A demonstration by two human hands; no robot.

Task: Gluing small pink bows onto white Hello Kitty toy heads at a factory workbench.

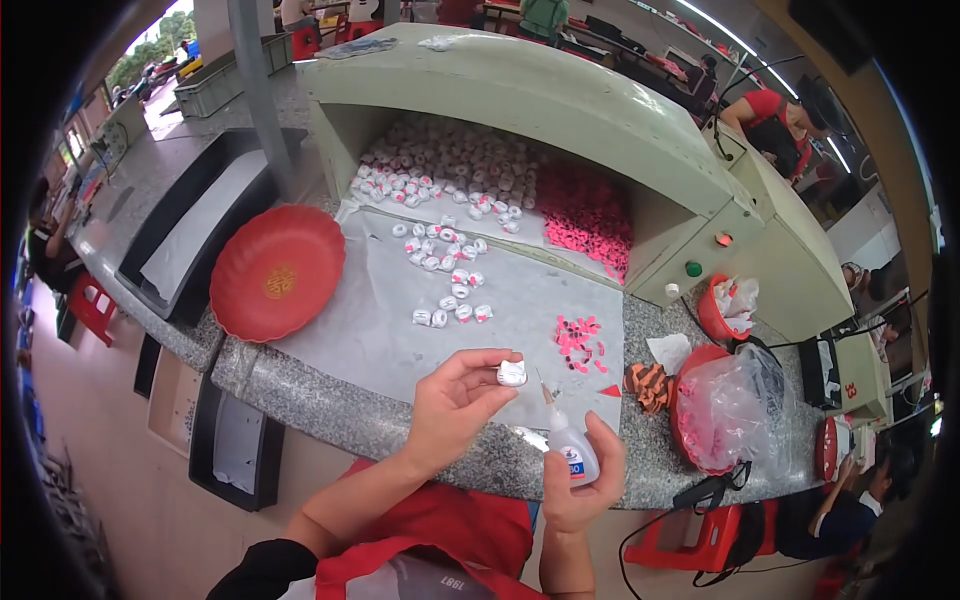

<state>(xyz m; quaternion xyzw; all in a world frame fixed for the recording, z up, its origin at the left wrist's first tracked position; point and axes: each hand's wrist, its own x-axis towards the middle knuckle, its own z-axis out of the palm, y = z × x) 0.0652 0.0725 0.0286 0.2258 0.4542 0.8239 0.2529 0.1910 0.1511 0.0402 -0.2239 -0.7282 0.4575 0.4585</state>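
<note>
Between the fingertips of my left hand (452,405) is a small white ring-shaped piece (512,373) with dark marks. My right hand (590,485) grips a translucent squeeze bottle (570,440) with a thin needle tip, which points up close beside the white piece. Beyond my hands, several similar white pieces (460,275) with pink spots lie loose on a pale sheet (375,320). Farther right on that sheet is a scatter of small pink pieces (578,342). Inside the pale green box-shaped machine (520,85) sit heaps of white pieces (450,160) and pink pieces (590,225).
A red scalloped plate (325,245) and a long black tray (180,270) are on the left of the speckled counter (300,375). To the right are an orange-and-black striped bundle (648,386) and a red bowl with a plastic bag (730,405). Other people work farther off.
</note>
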